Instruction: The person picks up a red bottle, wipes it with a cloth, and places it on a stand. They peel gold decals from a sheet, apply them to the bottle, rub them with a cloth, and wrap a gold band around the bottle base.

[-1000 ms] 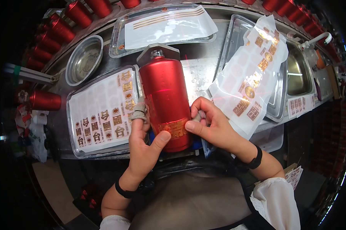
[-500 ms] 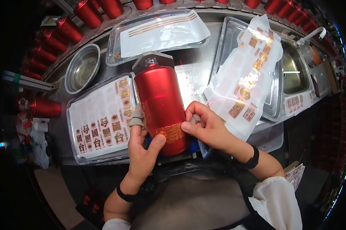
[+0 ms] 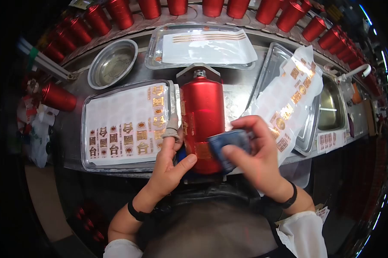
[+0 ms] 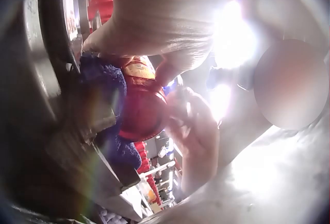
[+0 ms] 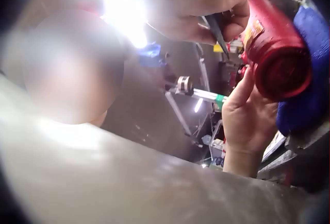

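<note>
- Across the width in front of me runs the metal counter (image 3: 237, 88), with a row of red containers (image 3: 176, 6) curving along behind it.
- Three metal trays sit on it: the left tray (image 3: 84, 133) bears a sheet of gold characters (image 3: 116, 107), the back tray (image 3: 153, 53) a white sheet (image 3: 207, 49) with gold strips, and the right tray (image 3: 271, 62) a clear sheet (image 3: 284, 103) of gold emblems that hangs past its near edge.
- At the far right there's a sink (image 3: 327, 116).
- A round metal bowl (image 3: 112, 66) stands behind the left tray.
- The red bottle (image 3: 202, 103) lies on its side between the left and right trays, neck pointing away from the person and base towards them, with blue cloth (image 5: 314, 38) against its underside.
- The left hand (image 3: 170, 165) holds the bottle near its base, thumb at the front and the other fingers along its left side.
- The right hand (image 3: 258, 161) is at the bottle's right side, thumb and fingers pinching a blue pad.
- That blue pad (image 3: 228, 142), a little blurred, overlaps the bottle's right edge from above; I can't tell whether they touch.
- A gold label (image 3: 203, 149) sits on the bottle near its base, between the left thumb and the pad.
- A pale finger sleeve (image 3: 171, 132) wraps one left finger.
</note>
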{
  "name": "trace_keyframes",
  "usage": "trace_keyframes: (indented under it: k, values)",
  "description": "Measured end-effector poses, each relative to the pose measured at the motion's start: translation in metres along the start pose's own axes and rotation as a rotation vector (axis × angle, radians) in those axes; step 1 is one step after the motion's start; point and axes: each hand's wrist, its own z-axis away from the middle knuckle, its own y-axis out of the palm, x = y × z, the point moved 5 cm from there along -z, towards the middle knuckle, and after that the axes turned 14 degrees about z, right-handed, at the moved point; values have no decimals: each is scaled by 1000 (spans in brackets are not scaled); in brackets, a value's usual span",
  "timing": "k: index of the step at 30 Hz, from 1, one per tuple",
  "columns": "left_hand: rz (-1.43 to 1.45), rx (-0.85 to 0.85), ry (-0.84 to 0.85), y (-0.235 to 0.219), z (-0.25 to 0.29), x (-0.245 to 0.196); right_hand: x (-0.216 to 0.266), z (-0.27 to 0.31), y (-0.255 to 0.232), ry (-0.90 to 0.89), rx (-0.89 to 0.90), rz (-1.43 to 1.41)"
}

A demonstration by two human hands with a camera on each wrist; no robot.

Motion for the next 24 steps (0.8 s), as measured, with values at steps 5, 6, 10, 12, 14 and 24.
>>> trace_keyframes:
  k: [5, 6, 10, 12, 14, 24]
  values:
    - [-67, 51, 0, -7, 1, 1, 18, -1, 28, -509, -99, 644]
    - [-19, 32, 65, -3, 0, -1, 13, 0, 23, -486, -127, 642]
    - [-43, 36, 106, -2, -2, -2, -37, 9, -17, -153, -227, 403]
    - [-106, -19, 128, 2, -3, -6, -52, 12, -23, 6, -255, 162]
    - [-132, -77, 126, 7, -6, -8, -41, 13, -20, -107, -254, 178]
    - [-133, -176, 115, -2, -5, 6, 19, 12, 1, -716, -132, 812]
